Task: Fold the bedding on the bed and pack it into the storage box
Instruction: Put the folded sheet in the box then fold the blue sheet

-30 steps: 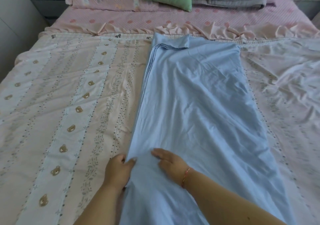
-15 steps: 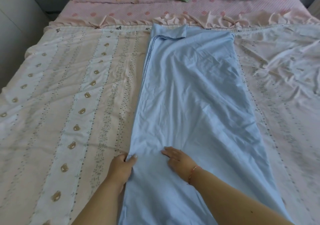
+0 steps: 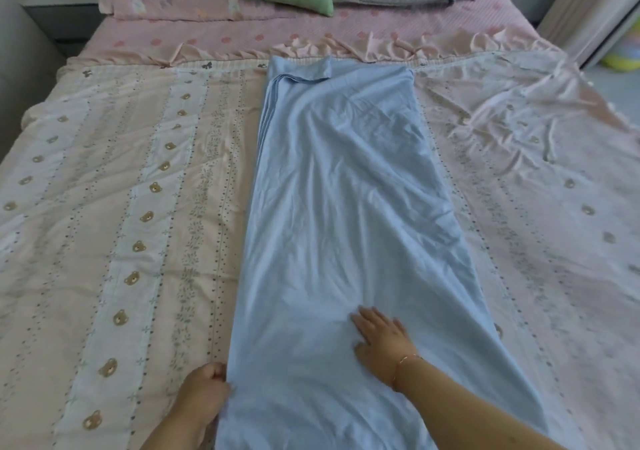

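While the blue sheet [image 3: 346, 224] lies folded in a long strip from 12 to 6 o'clock down the bed [image 3: 104, 207], the left hand [image 3: 204, 394] grips its 7 o'clock edge and the right hand [image 3: 381, 339] presses flat, fingers straight, at 5 o'clock.

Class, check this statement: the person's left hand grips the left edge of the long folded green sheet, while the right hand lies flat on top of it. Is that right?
One detail is wrong: the sheet is light blue, not green, as the head view shows. The left hand does grip its left edge, and the right hand lies flat on top.
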`<state>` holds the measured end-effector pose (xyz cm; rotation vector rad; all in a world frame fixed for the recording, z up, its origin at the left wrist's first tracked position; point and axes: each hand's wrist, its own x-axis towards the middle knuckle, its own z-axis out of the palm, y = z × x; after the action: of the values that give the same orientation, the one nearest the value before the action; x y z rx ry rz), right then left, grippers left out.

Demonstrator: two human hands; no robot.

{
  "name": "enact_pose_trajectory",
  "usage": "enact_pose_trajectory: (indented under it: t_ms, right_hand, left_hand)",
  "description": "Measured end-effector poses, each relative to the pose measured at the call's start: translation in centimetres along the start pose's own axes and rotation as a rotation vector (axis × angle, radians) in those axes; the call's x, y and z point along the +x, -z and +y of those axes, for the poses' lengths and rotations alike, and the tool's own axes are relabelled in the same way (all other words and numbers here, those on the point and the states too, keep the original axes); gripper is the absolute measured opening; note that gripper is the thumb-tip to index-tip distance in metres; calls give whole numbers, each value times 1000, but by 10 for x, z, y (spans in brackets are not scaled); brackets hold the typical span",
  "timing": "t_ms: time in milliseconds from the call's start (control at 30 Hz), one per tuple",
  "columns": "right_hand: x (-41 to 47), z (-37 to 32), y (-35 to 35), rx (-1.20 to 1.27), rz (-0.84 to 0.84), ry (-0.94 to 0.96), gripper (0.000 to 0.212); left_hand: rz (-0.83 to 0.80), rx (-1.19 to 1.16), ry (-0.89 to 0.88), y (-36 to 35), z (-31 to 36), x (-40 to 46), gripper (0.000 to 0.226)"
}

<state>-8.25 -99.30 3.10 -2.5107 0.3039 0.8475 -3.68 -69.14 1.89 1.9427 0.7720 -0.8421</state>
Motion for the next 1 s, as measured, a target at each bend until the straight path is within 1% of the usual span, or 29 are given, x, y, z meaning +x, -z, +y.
enact_pose_trajectory:
  t_ms: [33,67,100,133,167,200,233,267,333,367,433,500,533,600,667,700,733,800,833,867,900,933,1000]
  right_hand:
    - [-6,6,-5,90,-78,21,52]
    - [-12,7,-7,207,-131,28,48]
    - [-18,9,-7,301,-119,20,43]
    - [-22,13,-5,329,-34,7,41]
    - [-26,18,0,275,94,-21,45]
    - [-29,26,3,186,188,-50,53]
    - [-34,34,6,111,196,-89,56]
    - [-40,42,5,71,131,-118,55]
    - [-54,51,-3,67,-50,-110,51]
    - [-61,53,-6,81,-80,-93,50]
    - [-72,55,-11,133,-47,-80,47]
    - [-84,55,-18,117,-16,-85,45]
    - [-90,55,-23,101,-15,-93,44]
    - [-100,51,-33,114,-34,-109,40]
    - [-112,45,-44,154,-22,-117,39]
    - [-116,44,-46,157,37,-123,40]
    - [-119,45,-44,138,147,-142,43]
    - [-122,53,-34,91,403,-258,53]
    - [-121,61,-28,100,475,-342,58]
    - [-120,71,-24,134,479,-426,62]
    - [-120,80,-24,171,420,-480,65]
    - [-120,85,-27,170,318,-489,67]
    - [-124,84,-46,75,115,-413,63]
  left_hand:
    - [16,-16,14,-2,-3,-4,18]
    - [20,-39,20,-4,-6,-6,30]
    - [10,-58,24,-6,-8,-9,42]
    - [-1,-81,15,-9,-9,-12,52]
    - [-9,-83,4,-12,-11,-16,62]
    - [-7,-71,-6,-15,-12,-23,69]
    - [4,-50,-26,-18,-11,-30,73]
    - [23,2,-51,-22,-12,-36,78]
    - [92,154,-88,-30,-10,-50,84]
    - [132,221,-110,-33,-11,-57,86]
    - [199,300,-172,-41,-11,-71,90]
    - [244,360,-219,-45,-15,-82,85]
    - [258,396,-223,-46,-18,-88,79]
    - [279,470,-238,-46,-27,-97,59]
    - [322,534,-292,-42,-36,-101,39]
    - [347,558,-322,-37,-42,-101,33]
    - [366,572,-340,-31,-47,-99,29]
    - [378,609,-360,-17,-55,-93,28]
    - [379,633,-368,-11,-57,-90,28]
    - [379,649,-376,-6,-58,-86,29]
    - [374,653,-381,-3,-59,-82,30]
    - [369,648,-377,-2,-59,-79,30]
    - [345,630,-354,-2,-60,-76,30]
